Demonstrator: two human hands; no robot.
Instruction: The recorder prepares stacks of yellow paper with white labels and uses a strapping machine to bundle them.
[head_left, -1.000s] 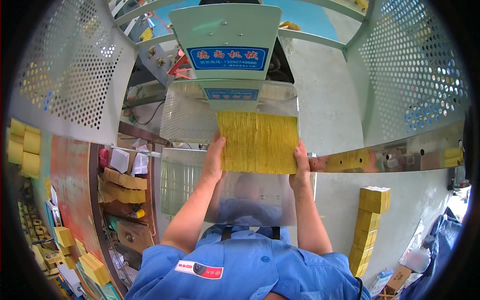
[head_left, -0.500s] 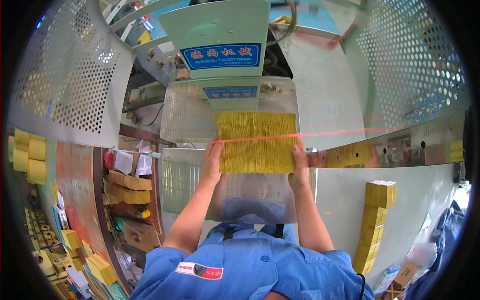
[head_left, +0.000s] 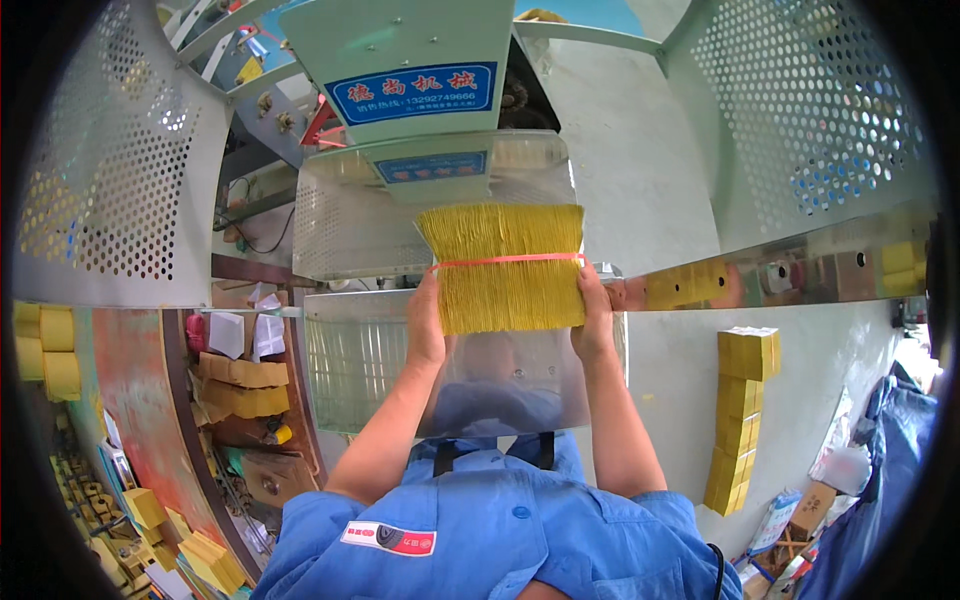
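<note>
We are holding the yellow paper stack [head_left: 510, 300] over the shiny metal table [head_left: 545, 385], our left hand [head_left: 427, 325] and right hand [head_left: 595, 315] gripping opposite ends, likely bracing its sheets inside the pink band [head_left: 510, 260].

There's decent room between the yellow bundle [head_left: 510, 298] and the holey guard [head_left: 815, 130] on the right, but a metal strip [head_left: 745, 287] cuts across the near side.

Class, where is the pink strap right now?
Near the centre of the head view, the pink strap runs across the yellow bundle, its ends near the left hand and right hand.
</note>
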